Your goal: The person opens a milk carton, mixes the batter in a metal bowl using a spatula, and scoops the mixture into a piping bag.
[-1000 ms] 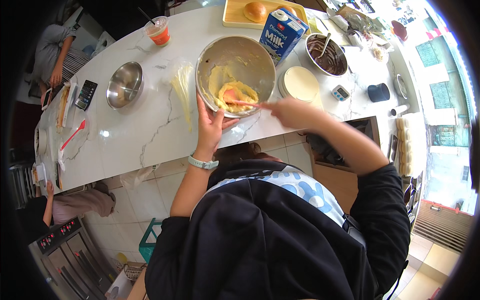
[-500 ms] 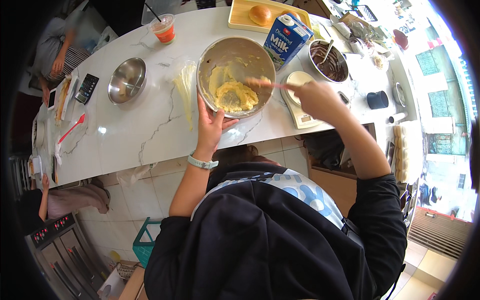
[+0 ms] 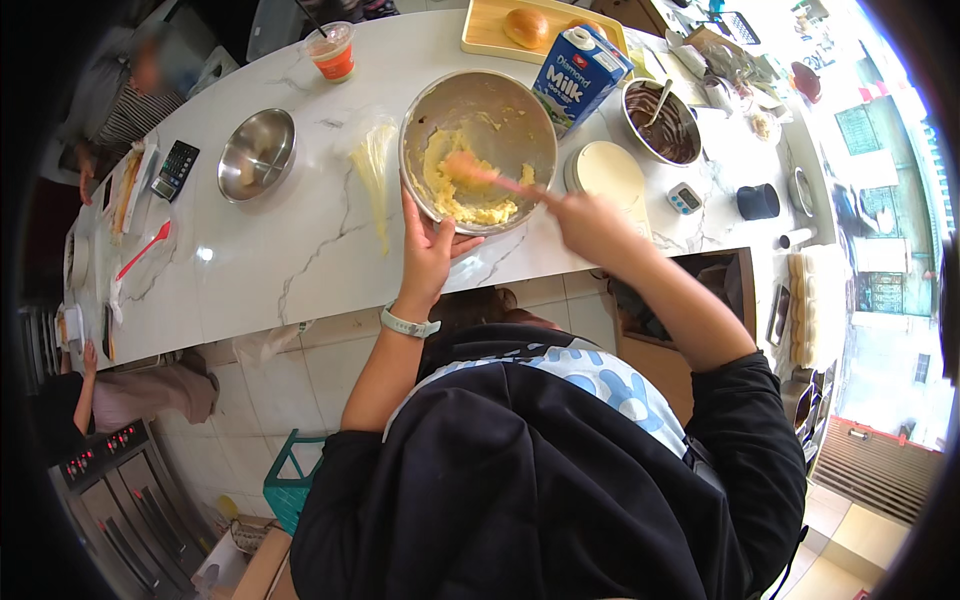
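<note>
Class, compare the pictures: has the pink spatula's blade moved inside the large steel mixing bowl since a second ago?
Yes. The pink spatula has swept from the near rim of the large steel mixing bowl toward its middle, held by the right hand.

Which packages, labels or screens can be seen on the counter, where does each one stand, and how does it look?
Carton: tall blue and white box, just right of the big mixing bowl.
Timer: small white device with a grey screen, right of the round cream lid.
Calculator: dark, flat, at the counter's left end beside the small steel bowl.
Cup: clear plastic, orange drink, far edge.
</note>
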Available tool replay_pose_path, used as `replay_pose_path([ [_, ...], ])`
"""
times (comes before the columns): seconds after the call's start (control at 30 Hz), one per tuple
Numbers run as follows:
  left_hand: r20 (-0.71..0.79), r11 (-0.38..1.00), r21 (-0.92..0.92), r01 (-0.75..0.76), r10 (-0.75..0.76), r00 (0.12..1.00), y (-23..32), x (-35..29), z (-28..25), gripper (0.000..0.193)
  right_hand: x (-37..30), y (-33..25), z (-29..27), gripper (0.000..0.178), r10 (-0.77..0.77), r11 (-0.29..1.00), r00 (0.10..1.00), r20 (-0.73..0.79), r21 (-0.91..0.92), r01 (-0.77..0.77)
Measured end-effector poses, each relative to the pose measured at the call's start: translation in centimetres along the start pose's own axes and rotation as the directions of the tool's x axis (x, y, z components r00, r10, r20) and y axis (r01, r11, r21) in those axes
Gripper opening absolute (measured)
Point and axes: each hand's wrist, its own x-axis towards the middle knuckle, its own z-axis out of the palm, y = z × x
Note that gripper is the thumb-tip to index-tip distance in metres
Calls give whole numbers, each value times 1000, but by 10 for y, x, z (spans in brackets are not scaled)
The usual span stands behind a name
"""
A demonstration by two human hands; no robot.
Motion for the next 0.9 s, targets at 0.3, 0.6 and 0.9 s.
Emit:
replay_pose_path([
  [0.3, 8, 998, 62, -15, 15, 1000, 1, -1, -3, 72, -6, 9, -30, 61, -105, 978, 985, 136, 196, 77],
  [0.6, 33, 999, 34, 13, -14, 999, 7, -3, -2, 75, -19, 16, -35, 57, -64, 993, 991, 117, 103, 52],
  [0.9, 76, 997, 57, 44, -48, 996, 8, 1, 0, 74, -13, 25, -32, 39, -71, 966, 988, 137, 257, 34],
])
